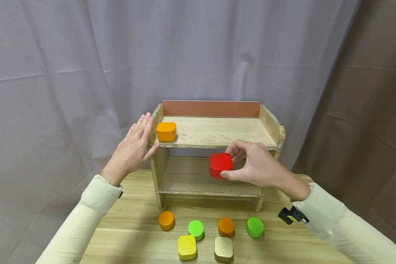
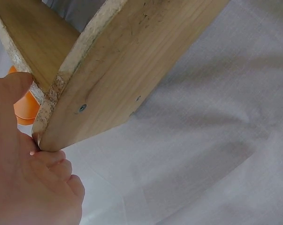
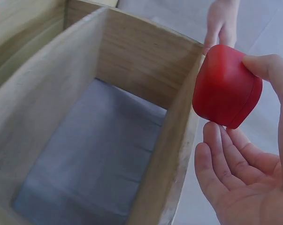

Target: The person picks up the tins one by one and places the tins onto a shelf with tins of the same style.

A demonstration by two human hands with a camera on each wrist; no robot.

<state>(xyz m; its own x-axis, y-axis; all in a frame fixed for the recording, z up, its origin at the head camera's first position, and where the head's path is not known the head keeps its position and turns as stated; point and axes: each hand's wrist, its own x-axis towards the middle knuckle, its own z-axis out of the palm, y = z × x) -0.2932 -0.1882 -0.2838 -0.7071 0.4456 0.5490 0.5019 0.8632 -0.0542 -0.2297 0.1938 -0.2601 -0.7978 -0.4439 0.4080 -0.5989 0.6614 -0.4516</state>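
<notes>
My right hand (image 1: 255,165) pinches a red rounded-square box (image 1: 220,165) between thumb and fingertips, in front of the opening between the two boards of a small wooden shelf (image 1: 214,132). A seam runs round the red box (image 3: 225,86) in the right wrist view. At the shelf's left side, my left hand (image 1: 130,152) rests against the panel (image 2: 99,89), fingers straight and thumb spread near the top board's front edge. Close to that thumb, an orange rounded-square box (image 1: 166,132) sits on the top board's left end.
On the table (image 1: 132,220) before the shelf lie an orange round box (image 1: 166,220), a light green one (image 1: 196,230), a darker orange one (image 1: 226,227) and a green one (image 1: 255,227). Nearer are a yellow square box (image 1: 187,247) and a beige one (image 1: 223,249). Grey curtain (image 1: 201,47) hangs behind.
</notes>
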